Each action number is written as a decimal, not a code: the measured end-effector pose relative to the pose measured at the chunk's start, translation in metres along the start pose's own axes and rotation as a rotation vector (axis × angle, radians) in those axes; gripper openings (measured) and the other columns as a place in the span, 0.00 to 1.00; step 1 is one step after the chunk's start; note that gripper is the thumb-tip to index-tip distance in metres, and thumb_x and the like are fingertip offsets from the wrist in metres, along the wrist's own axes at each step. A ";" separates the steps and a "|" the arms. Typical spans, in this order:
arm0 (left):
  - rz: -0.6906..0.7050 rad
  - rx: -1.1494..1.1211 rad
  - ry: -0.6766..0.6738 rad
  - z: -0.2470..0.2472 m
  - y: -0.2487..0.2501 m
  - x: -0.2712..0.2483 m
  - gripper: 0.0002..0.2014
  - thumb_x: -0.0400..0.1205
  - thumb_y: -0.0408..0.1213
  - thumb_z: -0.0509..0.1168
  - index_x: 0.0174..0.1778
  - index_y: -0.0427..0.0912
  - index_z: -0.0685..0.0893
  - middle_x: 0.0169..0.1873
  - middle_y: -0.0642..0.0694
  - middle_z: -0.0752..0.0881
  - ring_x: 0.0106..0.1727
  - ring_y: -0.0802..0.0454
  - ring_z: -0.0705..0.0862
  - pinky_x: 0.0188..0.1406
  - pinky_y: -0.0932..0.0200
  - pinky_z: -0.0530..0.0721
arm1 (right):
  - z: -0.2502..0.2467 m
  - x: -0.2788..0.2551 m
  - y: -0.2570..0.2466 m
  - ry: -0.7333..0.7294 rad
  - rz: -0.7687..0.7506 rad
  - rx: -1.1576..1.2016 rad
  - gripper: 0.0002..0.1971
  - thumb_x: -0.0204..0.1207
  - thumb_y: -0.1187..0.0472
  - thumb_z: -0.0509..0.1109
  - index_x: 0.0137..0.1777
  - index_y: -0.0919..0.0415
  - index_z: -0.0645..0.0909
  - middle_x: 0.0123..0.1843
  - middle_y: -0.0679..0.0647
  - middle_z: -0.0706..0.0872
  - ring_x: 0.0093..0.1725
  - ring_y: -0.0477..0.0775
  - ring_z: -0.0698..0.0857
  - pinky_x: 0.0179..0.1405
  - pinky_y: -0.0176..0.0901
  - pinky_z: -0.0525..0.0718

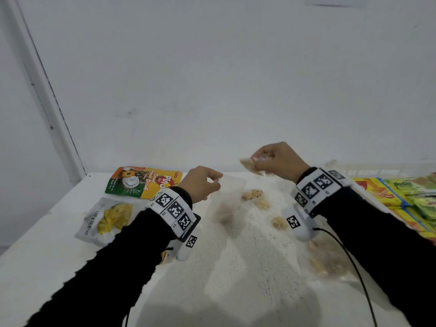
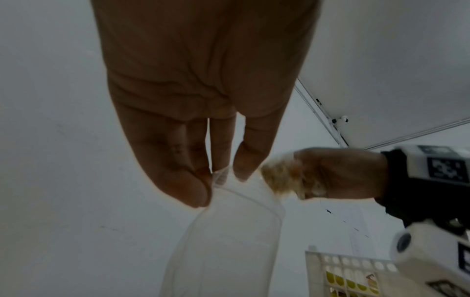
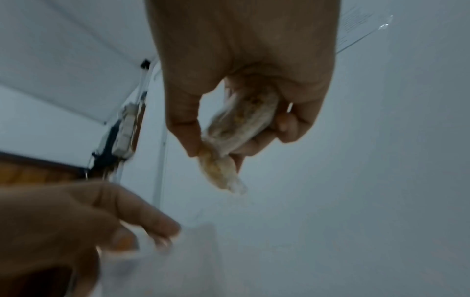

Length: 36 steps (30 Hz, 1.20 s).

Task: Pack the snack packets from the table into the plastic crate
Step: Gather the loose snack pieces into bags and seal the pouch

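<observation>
My left hand (image 1: 207, 182) pinches the top edge of a clear plastic bag (image 1: 227, 201) and holds it hanging open above the white table (image 1: 236, 267). In the left wrist view the fingertips (image 2: 201, 188) pinch the bag's rim (image 2: 241, 205). My right hand (image 1: 271, 159) is raised just right of the bag's mouth and grips small wrapped snack packets (image 1: 250, 165), beige and crumbly; these packets (image 3: 236, 128) show between thumb and fingers in the right wrist view. Several loose small packets (image 1: 256, 197) lie on the table below. The white perforated crate (image 2: 351, 267) stands at the right.
A yellow-green biscuit pouch (image 1: 144, 182) and a clear pouch of yellow dried fruit (image 1: 111, 218) lie at the left. Another clear bag of snacks (image 1: 328, 263) lies near my right forearm. Yellow and green packets (image 1: 405, 199) fill the crate at the right. A white wall (image 1: 212, 90) rises behind.
</observation>
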<state>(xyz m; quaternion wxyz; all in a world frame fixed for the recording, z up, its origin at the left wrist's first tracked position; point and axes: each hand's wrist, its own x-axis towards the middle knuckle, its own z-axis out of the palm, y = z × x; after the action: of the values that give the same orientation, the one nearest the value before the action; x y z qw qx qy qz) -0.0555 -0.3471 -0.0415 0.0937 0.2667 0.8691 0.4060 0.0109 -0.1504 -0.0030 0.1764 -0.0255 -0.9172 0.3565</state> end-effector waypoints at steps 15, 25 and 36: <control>0.014 0.024 -0.003 -0.002 -0.001 0.002 0.19 0.79 0.32 0.64 0.67 0.42 0.79 0.54 0.52 0.79 0.47 0.48 0.83 0.37 0.60 0.85 | 0.028 0.011 -0.020 -0.269 -0.070 -0.059 0.13 0.73 0.61 0.71 0.57 0.53 0.79 0.42 0.40 0.73 0.41 0.40 0.76 0.42 0.33 0.73; 0.038 -0.085 0.025 -0.001 -0.007 0.007 0.08 0.78 0.28 0.63 0.51 0.38 0.85 0.46 0.47 0.81 0.34 0.56 0.79 0.30 0.65 0.85 | 0.053 0.013 -0.003 -0.161 -0.287 0.066 0.08 0.72 0.66 0.73 0.50 0.59 0.84 0.44 0.46 0.85 0.41 0.31 0.80 0.46 0.22 0.76; 0.018 -0.202 0.050 0.001 -0.012 0.013 0.16 0.79 0.37 0.67 0.62 0.41 0.82 0.51 0.50 0.81 0.37 0.57 0.80 0.32 0.67 0.80 | 0.062 0.011 0.025 -0.338 -0.072 -0.049 0.26 0.68 0.59 0.78 0.65 0.53 0.74 0.47 0.46 0.79 0.44 0.47 0.80 0.36 0.26 0.77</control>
<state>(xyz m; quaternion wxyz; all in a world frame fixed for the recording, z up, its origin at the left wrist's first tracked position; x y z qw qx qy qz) -0.0709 -0.3457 -0.0505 0.0946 0.2533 0.8235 0.4987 -0.0227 -0.1698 -0.0585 0.0314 0.0634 -0.9425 0.3267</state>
